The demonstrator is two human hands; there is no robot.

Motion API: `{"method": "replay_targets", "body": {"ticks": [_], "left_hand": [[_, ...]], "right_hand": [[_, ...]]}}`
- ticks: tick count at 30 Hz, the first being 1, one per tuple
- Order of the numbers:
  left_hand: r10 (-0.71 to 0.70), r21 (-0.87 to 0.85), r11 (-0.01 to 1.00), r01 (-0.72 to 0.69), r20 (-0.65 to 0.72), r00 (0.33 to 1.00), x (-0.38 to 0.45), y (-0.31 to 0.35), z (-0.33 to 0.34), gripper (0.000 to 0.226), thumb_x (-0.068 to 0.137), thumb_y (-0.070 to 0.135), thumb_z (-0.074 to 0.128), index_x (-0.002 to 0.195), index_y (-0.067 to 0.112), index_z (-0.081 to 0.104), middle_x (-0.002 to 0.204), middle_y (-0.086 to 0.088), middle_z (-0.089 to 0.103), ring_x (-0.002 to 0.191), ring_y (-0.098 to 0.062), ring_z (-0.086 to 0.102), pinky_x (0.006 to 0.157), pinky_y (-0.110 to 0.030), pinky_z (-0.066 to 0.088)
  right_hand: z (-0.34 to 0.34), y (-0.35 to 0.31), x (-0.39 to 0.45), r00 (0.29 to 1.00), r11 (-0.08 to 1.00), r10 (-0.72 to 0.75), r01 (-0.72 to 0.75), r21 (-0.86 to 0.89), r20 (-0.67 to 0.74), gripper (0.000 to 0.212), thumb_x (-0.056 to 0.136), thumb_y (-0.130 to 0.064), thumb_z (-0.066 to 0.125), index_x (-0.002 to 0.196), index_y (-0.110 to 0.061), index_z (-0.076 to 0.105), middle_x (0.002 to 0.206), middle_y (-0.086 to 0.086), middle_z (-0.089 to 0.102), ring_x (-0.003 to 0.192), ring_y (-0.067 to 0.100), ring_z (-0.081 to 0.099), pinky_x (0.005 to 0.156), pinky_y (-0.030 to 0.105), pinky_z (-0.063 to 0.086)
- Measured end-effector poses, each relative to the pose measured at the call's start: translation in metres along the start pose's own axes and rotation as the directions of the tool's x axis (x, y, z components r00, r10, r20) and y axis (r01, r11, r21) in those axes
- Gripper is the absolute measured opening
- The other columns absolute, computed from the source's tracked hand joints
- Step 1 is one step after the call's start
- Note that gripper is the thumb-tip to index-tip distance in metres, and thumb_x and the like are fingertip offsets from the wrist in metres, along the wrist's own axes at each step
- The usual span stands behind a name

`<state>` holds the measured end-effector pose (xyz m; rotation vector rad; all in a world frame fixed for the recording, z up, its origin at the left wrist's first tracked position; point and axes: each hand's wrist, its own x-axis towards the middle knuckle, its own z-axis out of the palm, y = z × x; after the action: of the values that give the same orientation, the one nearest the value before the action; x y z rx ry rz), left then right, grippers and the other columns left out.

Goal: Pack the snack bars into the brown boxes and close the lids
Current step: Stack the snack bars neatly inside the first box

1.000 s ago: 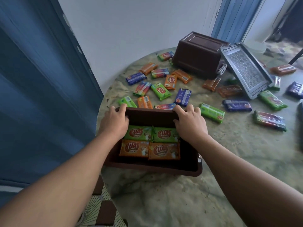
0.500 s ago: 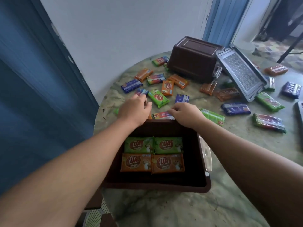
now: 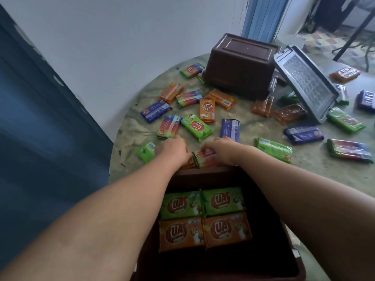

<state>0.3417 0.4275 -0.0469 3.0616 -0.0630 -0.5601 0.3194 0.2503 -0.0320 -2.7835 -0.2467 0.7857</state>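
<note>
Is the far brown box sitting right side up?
No, the far brown box sits upside down, its flat base facing up and its rim against the table.

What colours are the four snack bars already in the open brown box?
Two green bars behind, two orange bars in front; head view.

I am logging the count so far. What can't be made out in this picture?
- Head view, right hand: motion blur hides its hold on the multicolour bar.
- Left hand covers whatever lies under it.
- Open brown box: near edge cut off; any lower layers hidden by the top four bars.
- Upturned brown box: contents unseen.
</note>
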Motion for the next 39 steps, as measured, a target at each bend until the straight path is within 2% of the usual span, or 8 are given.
{"method": "replay_targets", "body": {"ticks": [7,11,15,20,25,30,36,39], "left_hand": [[0.110,-0.086,0.991,-0.103,0.087,0.990,-0.002,0.008,0.004,0.108,0.080,0.055,0.078,0.157,0.012,0.015,0.154,-0.018,0.035,0.138,-0.041,0.040,0.107,-0.048,0.040],[0.050,-0.070,0.997,-0.043,0.098,0.994,-0.001,0.010,0.005,0.098,0.082,0.046,0.081,0.152,0.010,0.023,0.149,-0.019,0.035,0.133,-0.041,0.044,0.102,-0.045,0.043],[-0.005,-0.171,0.985,0.021,0.097,0.995,-0.006,0.009,0.000,0.103,0.076,0.042,0.087,0.150,0.011,0.023,0.148,-0.020,0.030,0.127,-0.040,0.051,0.092,-0.042,0.048],[0.030,-0.363,0.928,-0.088,-0.162,0.986,-0.009,0.003,-0.021,0.101,0.072,0.059,0.078,0.145,0.012,0.026,0.136,-0.017,0.030,0.103,-0.035,0.059,0.081,-0.043,0.059],[0.093,-0.398,0.884,-0.245,-0.364,0.927,-0.043,-0.008,-0.046,0.097,0.072,0.068,0.073,0.139,0.011,0.033,0.125,-0.015,0.047,0.104,-0.032,0.059,0.079,-0.042,0.055],[0.154,-0.365,0.853,-0.373,-0.506,0.848,-0.105,-0.021,-0.054,0.078,0.075,0.052,0.077,0.132,0.024,0.034,0.120,-0.001,0.056,0.095,-0.023,0.062,0.071,-0.039,0.053],[0.224,-0.243,0.892,-0.381,-0.493,0.840,-0.177,-0.033,-0.008,0.081,0.080,0.046,0.079,0.139,0.027,0.027,0.125,0.000,0.054,0.095,-0.021,0.061,0.066,-0.031,0.045],[0.248,-0.209,0.914,-0.349,-0.395,0.885,-0.194,-0.032,0.025,0.079,0.079,0.040,0.078,0.140,0.026,0.029,0.130,0.000,0.048,0.107,-0.024,0.060,0.078,-0.036,0.048]], "right_hand": [[0.006,0.002,0.001,0.997,0.979,0.067,-0.074,-0.188,-0.045,0.039,0.101,-0.031,0.060,0.139,-0.031,0.052,0.138,0.008,0.049,0.133,0.035,0.041,0.099,0.050,0.044],[0.006,0.003,-0.001,0.989,0.984,0.126,-0.134,-0.116,-0.070,0.040,0.095,-0.031,0.069,0.130,-0.021,0.053,0.129,0.012,0.049,0.119,0.037,0.056,0.095,0.048,0.052],[0.000,-0.005,-0.013,0.959,0.987,0.156,-0.161,-0.001,-0.237,0.077,0.069,-0.047,0.088,0.126,-0.022,0.043,0.121,0.009,0.038,0.100,0.034,0.057,0.083,0.045,0.055],[-0.014,-0.019,-0.040,0.823,0.984,0.131,-0.042,0.171,-0.552,0.075,0.068,-0.053,0.078,0.125,-0.023,0.040,0.117,0.004,0.045,0.107,0.031,0.049,0.086,0.044,0.049],[-0.016,-0.037,-0.073,0.736,0.966,0.133,0.053,0.252,-0.664,0.070,0.069,-0.049,0.075,0.126,-0.022,0.042,0.113,-0.002,0.046,0.105,0.023,0.048,0.084,0.040,0.047],[0.006,-0.041,-0.110,0.693,0.937,0.112,0.164,0.307,-0.712,0.067,0.068,-0.046,0.076,0.122,-0.023,0.043,0.110,-0.005,0.045,0.102,0.020,0.048,0.083,0.036,0.044],[0.045,-0.025,-0.160,0.785,0.971,-0.029,0.170,0.170,-0.618,0.068,0.067,-0.055,0.067,0.123,-0.026,0.042,0.113,-0.005,0.044,0.106,0.022,0.047,0.087,0.041,0.047],[0.061,-0.016,-0.170,0.858,0.995,-0.094,0.097,-0.021,-0.505,0.066,0.074,-0.053,0.070,0.128,-0.028,0.041,0.120,-0.002,0.045,0.112,0.024,0.048,0.085,0.037,0.041]]}}
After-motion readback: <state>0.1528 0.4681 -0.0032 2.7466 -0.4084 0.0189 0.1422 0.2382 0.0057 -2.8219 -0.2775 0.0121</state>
